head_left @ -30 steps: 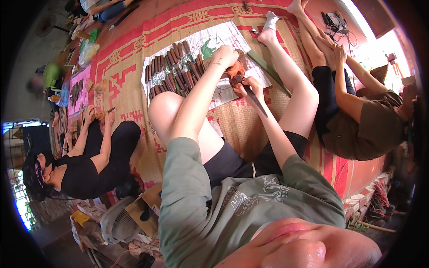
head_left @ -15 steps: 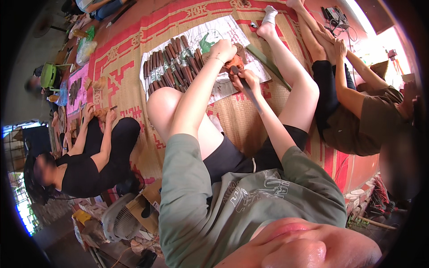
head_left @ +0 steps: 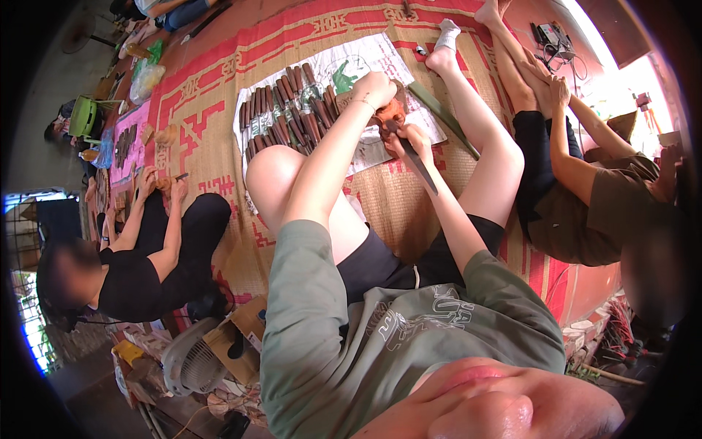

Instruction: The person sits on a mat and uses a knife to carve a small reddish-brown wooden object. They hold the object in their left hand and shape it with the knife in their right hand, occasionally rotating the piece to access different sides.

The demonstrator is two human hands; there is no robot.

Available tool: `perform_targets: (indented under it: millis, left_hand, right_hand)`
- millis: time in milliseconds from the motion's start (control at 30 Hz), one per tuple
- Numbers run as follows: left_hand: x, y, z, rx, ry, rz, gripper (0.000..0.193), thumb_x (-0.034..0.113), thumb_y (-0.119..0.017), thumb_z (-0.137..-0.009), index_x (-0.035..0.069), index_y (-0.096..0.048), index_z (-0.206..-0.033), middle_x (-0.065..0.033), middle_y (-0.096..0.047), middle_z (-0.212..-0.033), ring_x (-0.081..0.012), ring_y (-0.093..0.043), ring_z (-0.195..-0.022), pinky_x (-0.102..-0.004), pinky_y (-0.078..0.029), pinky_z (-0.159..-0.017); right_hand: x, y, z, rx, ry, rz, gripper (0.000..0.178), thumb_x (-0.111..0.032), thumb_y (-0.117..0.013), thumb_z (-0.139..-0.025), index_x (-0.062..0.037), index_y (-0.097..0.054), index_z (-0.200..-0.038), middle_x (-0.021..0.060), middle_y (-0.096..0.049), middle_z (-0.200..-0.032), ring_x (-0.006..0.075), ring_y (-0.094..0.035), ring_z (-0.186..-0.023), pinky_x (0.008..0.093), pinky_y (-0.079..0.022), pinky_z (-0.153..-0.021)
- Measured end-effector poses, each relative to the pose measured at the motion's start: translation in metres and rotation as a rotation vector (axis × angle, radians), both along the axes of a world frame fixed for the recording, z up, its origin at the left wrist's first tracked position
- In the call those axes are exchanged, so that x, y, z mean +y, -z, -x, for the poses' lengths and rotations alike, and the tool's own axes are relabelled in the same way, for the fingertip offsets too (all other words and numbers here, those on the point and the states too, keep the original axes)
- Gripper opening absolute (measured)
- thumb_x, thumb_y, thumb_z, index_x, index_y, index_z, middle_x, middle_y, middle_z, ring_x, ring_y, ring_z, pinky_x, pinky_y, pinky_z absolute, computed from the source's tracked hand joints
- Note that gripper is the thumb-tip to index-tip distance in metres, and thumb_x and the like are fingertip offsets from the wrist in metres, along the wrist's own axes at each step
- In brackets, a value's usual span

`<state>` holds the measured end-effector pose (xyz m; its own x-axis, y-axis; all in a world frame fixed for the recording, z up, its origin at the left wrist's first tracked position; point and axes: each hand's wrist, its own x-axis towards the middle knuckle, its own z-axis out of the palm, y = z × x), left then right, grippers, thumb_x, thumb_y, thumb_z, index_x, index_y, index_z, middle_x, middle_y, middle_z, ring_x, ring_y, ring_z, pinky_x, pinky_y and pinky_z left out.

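while a co-worker in black (head_left: 135, 282) is sitting at the left and bringing both hands close around a small tan piece (head_left: 165, 185), rows of dark brown stick-shaped tools (head_left: 285, 110) are lying on a white printed cloth (head_left: 376, 48) over the patterned mat (head_left: 197, 139). the left arm is stretching forward beside the bent left knee (head_left: 273, 174), and the left hand (head_left: 374, 89) is bearing, knuckles up, against the upper left of an orange-brown carved piece (head_left: 393, 113); its fingers are curling out of sight, so whether they are gripping anything cannot be told. the carved piece is sitting above the cloth's right part, between both hands. slanting inward, the right hand (head_left: 417, 143) is closing narrowly around a dark tapering tool (head_left: 422, 168), which is pointing one end at the carved piece and the other back along the right forearm. a green strip (head_left: 442, 117) is lying along the cloth's right edge, and farther right a person in a brown shirt (head_left: 621, 201) is sitting.
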<state>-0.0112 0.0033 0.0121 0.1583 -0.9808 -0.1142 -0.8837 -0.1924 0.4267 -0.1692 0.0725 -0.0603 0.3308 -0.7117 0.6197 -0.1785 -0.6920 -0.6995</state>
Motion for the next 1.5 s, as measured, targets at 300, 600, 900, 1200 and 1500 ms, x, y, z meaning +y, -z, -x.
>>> perform_targets:
  millis: [300, 600, 900, 1200, 1500]
  left_hand:
    - [-0.004, -0.003, 0.003, 0.032, 0.029, -0.028, 0.034, 0.027, -0.046, -0.075, 0.001, -0.065, -0.085, -0.0209, -0.062, -0.086, -0.0331, -0.061, -0.084, -0.0388, -0.048, -0.075]
    - [0.000, -0.008, 0.007, -0.030, 0.053, -0.077, 0.035, 0.028, -0.046, -0.075, 0.002, -0.064, -0.087, -0.0200, -0.062, -0.089, -0.0320, -0.060, -0.087, -0.0387, -0.048, -0.077]
    - [-0.001, -0.005, 0.001, 0.008, -0.021, -0.076, 0.029, 0.024, -0.044, -0.072, 0.008, -0.066, -0.083, -0.0178, -0.062, -0.091, -0.0325, -0.060, -0.086, -0.0385, -0.047, -0.077]
    - [-0.008, -0.002, 0.003, 0.033, 0.036, -0.052, 0.034, 0.027, -0.047, -0.073, 0.001, -0.065, -0.086, -0.0206, -0.062, -0.089, -0.0322, -0.061, -0.086, -0.0385, -0.048, -0.076]
    - [-0.008, 0.003, 0.003, 0.007, 0.038, -0.047, 0.030, 0.025, -0.045, -0.071, 0.007, -0.066, -0.082, -0.0184, -0.062, -0.087, -0.0323, -0.060, -0.085, -0.0383, -0.048, -0.076]
  right_hand:
    - [0.001, -0.003, 0.004, -0.002, 0.048, 0.024, 0.017, 0.003, -0.064, -0.068, 0.0003, -0.048, -0.070, 0.0136, -0.054, -0.071, 0.0278, -0.055, -0.061, 0.0322, -0.044, -0.056]
    - [0.009, 0.008, 0.005, 0.031, 0.055, -0.030, 0.012, 0.001, -0.064, -0.070, 0.0004, -0.051, -0.071, 0.0125, -0.053, -0.066, 0.0263, -0.053, -0.058, 0.0314, -0.043, -0.055]
    - [0.013, -0.003, -0.005, -0.064, 0.109, -0.175, 0.013, -0.001, -0.067, -0.071, 0.0006, -0.054, -0.073, 0.0102, -0.059, -0.069, 0.0155, -0.058, -0.060, 0.0255, -0.045, -0.056]
    - [0.016, 0.012, 0.005, 0.061, 0.160, -0.111, 0.016, -0.002, -0.068, -0.069, 0.0004, -0.053, -0.069, 0.0109, -0.059, -0.067, 0.0188, -0.059, -0.060, 0.0262, -0.046, -0.058]
    - [0.002, 0.019, 0.005, -0.007, 0.074, 0.045, 0.016, 0.002, -0.068, -0.067, 0.0010, -0.052, -0.070, 0.0128, -0.057, -0.073, 0.0251, -0.058, -0.065, 0.0301, -0.046, -0.058]
